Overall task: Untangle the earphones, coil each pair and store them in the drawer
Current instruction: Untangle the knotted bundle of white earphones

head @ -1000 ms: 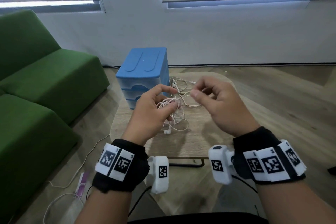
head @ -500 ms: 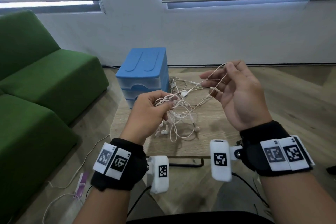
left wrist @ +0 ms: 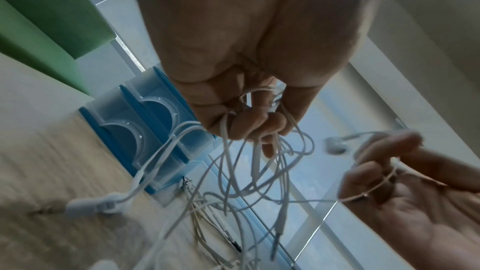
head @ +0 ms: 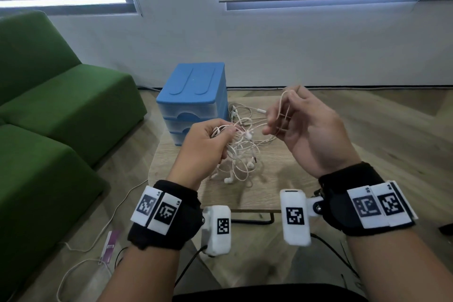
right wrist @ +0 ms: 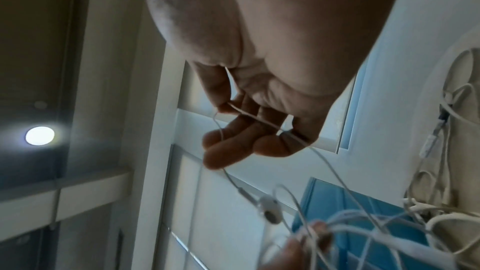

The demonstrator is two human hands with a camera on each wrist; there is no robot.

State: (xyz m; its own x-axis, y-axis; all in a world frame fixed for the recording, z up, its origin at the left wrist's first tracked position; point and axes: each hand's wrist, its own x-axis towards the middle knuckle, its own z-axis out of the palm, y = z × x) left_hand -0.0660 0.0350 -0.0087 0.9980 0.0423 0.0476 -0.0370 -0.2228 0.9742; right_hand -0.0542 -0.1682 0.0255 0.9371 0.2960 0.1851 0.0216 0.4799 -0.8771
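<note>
My left hand [head: 215, 137] grips a tangled bunch of white earphones [head: 241, 154] above the wooden table [head: 282, 179]; loops and earbuds hang below it. My right hand [head: 284, 117], palm up and to the right of the bunch, pinches a thin cable loop [head: 282, 105] that leads back into the tangle. In the left wrist view the left hand's fingers [left wrist: 246, 126] curl round several cables [left wrist: 259, 171]. The right wrist view shows the cable [right wrist: 259, 120] lying across the right hand's curled fingers [right wrist: 233, 143], with an earbud [right wrist: 270, 208] dangling below. The blue drawer unit [head: 193, 95] stands shut behind the left hand.
More white earphone cable [head: 241, 113] lies on the table to the right of the drawer unit. A green sofa [head: 49, 130] fills the left side. Loose cables and a purple packet [head: 110, 245] lie on the floor at the lower left.
The right hand pulled a cable loop up and to the right, out of the bunch, turning palm up. Its fingers have since curled over the loop. The left hand kept its grip.
</note>
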